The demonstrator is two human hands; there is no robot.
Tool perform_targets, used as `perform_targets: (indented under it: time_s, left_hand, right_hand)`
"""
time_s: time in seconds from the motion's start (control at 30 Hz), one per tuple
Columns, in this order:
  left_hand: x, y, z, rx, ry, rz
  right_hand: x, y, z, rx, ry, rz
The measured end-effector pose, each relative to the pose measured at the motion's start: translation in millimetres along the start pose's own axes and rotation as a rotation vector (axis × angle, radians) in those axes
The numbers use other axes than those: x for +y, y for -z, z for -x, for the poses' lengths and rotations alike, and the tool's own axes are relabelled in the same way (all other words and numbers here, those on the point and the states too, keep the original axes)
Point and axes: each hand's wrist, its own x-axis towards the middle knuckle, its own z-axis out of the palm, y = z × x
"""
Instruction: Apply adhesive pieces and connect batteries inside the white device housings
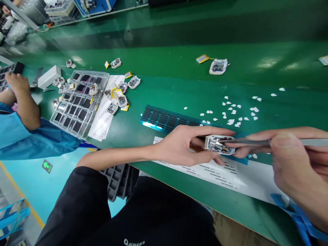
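Left hand [179,145] pinches small white open-backed gadget [219,144] by its edges; looks light & fragile. Right hand [294,160] fingers closed on thin metal tweezers [246,140], tips inside.

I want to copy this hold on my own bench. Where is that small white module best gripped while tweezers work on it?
Grip the module by its long edges, coming from the left as the left hand does. It lies flat with its open face up, so a side pinch leaves the top free for the tweezers in the right hand.

Head-worn view, looking forward and down, close over green bench [179,92]
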Motion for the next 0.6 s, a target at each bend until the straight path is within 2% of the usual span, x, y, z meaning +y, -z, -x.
perform_targets:
  time_s: [0.07,0.2,0.33,0.43,0.53,0.6]
  left_hand:
    - [-1.5,-0.1,0.2,0.009,-0.001,0.014]
    - [-1.0,-0.7,1.3,0.018,0.001,0.030]
    - [-2.0,-3.0,1.5,0.051,0.028,0.033]
    - [-6.4,-5.8,0.6,0.090,0.051,0.026]
    - [-8.6,-7.4,0.5,0.111,0.065,0.024]
    - [-6.8,-7.1,1.4,0.098,0.074,0.013]
  right_hand:
    - [-5.4,3.9,-1.3,-0.030,-0.011,0.027]
    - [-6.7,1.9,-0.2,-0.010,0.007,0.048]
    - [9.0,-6.7,-0.2,0.058,0.133,-0.002]
    - [21.5,-10.3,-1.3,0.057,0.230,-0.041]
    - [28.4,-10.3,-0.6,0.032,0.287,0.000]
    - [30.7,-7.9,0.9,0.037,0.332,0.136]
